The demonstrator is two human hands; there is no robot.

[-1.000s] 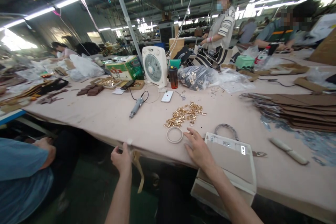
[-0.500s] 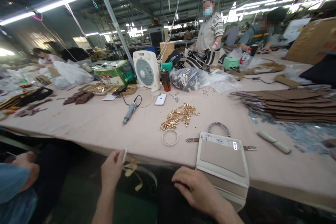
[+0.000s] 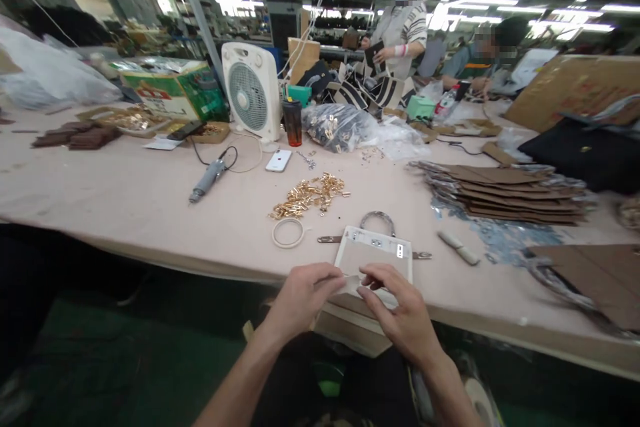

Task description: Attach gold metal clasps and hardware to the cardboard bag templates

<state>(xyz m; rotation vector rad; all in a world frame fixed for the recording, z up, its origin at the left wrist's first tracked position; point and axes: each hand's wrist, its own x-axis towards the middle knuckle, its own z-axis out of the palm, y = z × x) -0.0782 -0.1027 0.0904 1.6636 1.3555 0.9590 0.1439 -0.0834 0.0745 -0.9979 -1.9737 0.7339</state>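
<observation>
My left hand (image 3: pixel 313 290) is closed in a pinch on a small whitish strip (image 3: pixel 353 285), which looks like tape or paper. Facing it, my right hand (image 3: pixel 395 300) has its thumb and forefinger apart, close to the strip's free end; whether they touch it is hard to tell. Both hands are above the near part of a cream and beige handbag (image 3: pixel 375 250). The bag lies at the table's edge, its wrapped handle (image 3: pixel 379 215) pointing away from me and a brown strap with metal fitting sticking out at either side. My hands hide part of its front.
A tape roll (image 3: pixel 288 233), gold hardware pieces (image 3: pixel 310 197), a phone (image 3: pixel 279 161) and an electric screwdriver (image 3: pixel 207 181) lie on the table (image 3: pixel 150 200). Behind stand a fan (image 3: pixel 251 93) and a bottle (image 3: pixel 293 123). Brown panels (image 3: pixel 505 193) are stacked right. A co-worker (image 3: pixel 400 27) stands opposite.
My left hand has brought the strip from the table's edge rightward to the bag. My right hand has risen to meet it, fingers spread. The view has turned right and down.
</observation>
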